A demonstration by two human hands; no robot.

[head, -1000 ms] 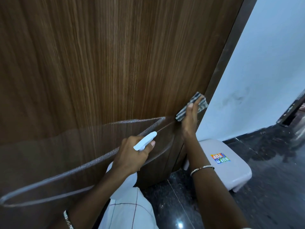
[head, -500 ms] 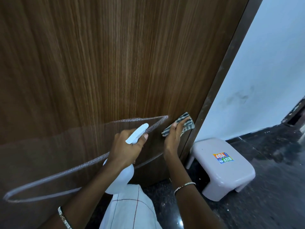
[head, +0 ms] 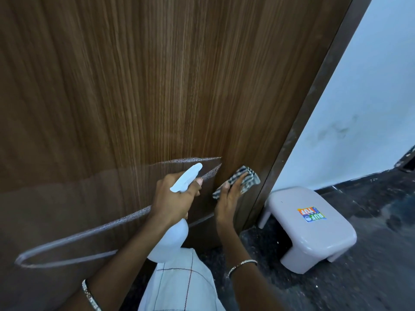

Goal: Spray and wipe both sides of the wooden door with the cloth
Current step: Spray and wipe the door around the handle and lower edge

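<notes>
The left hand (head: 173,198) is curled round the neck of a white bottle (head: 170,241). Just right of it, the right hand (head: 226,198), fingers straight, presses the cloth (head: 251,179) flat against the door (head: 157,86), low near its edge. Beyond stands a stool (head: 310,227).

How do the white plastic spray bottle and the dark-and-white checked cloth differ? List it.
The white plastic spray bottle is plain; the dark-and-white checked cloth is patterned and folded. The left hand grips the bottle with curled fingers; the right hand presses the cloth flat on the brown wooden door with straight fingers. Both are held low, near the door's edge.
</notes>
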